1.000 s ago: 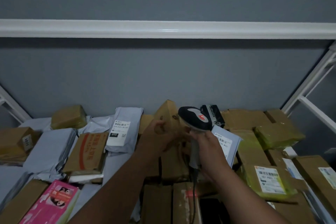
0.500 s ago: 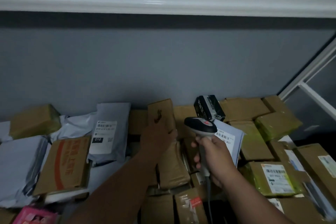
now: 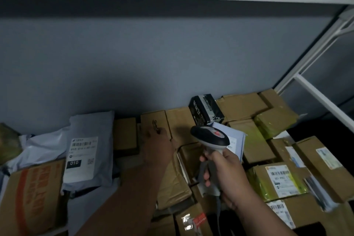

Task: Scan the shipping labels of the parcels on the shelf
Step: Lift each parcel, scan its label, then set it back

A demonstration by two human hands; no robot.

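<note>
White metal shelf [image 3: 314, 99] against a grey wall [image 3: 153, 63], packed with parcels lying flat and overlapping; landmark = handheld scanner [image 3: 210, 138], roughly centre-right of the pile.

Far left of scanner: large brown carton with orange print [image 3: 32, 197], cut off by the frame edge. Between it and scanner: grey poly mailer [image 3: 90, 149], white shipping label [image 3: 81, 159] face up, barcode plus black block reading "010". Right of scanner, lower: brown box wrapped in yellow-green tape [image 3: 275, 182], white barcode label on top, text blurred. Far right of scanner: long brown box [image 3: 323, 166], small pale label, unreadable. Behind scanner, at the wall: small black printed box [image 3: 205, 111], tilted. Just behind scanner head: pale blue-grey parcel [image 3: 233, 140], label mostly hidden, "K01" visible. Left of scanner: upright plain brown box [image 3: 155, 122], no label seen on the facing side.

Right hand [image 3: 226, 172] wraps fingers round the grey scanner handle, dark head with red patch up top, cable hanging below the fist. Left hand [image 3: 159, 143] reaches forward left of scanner, fingertips on the upright plain brown box; whether it grips or just touches, cannot tell — back of hand blocks the fingers.
</note>
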